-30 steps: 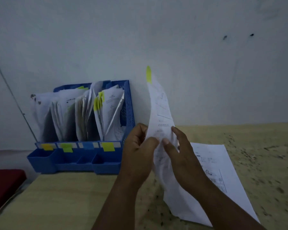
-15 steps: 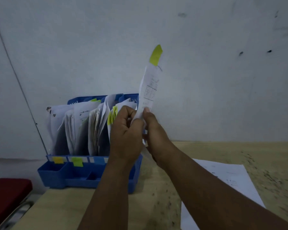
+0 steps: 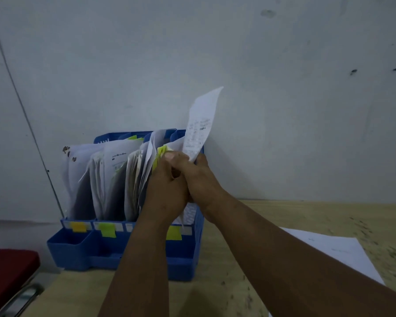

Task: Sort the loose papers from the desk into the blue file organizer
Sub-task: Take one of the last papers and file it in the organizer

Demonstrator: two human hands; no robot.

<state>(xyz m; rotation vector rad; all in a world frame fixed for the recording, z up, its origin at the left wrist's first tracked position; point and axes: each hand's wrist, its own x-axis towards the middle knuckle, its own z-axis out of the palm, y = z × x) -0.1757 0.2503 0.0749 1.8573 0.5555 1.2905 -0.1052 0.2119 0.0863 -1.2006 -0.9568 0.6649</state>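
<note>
The blue file organizer (image 3: pixel 82 250) stands against the wall at the desk's left end, its slots packed with upright papers and marked by yellow tabs. My left hand (image 3: pixel 165 191) and my right hand (image 3: pixel 201 177) are pressed together over its rightmost slot. Both grip a white printed sheet (image 3: pixel 200 124) whose top sticks up above the organizer's rim; its lower part is hidden behind my hands. Another loose white sheet (image 3: pixel 338 250) lies flat on the desk to the right, partly covered by my right forearm.
The wooden desk (image 3: pixel 329 216) runs right along a pale wall. A red cushioned seat (image 3: pixel 7 273) with a metal frame sits beyond the desk's left edge, below the organizer.
Both hands have carried the sheet left and forward, from above the desk to the organizer's rightmost slot. The sheet sits lower now and its yellow tab no longer shows at the top.
</note>
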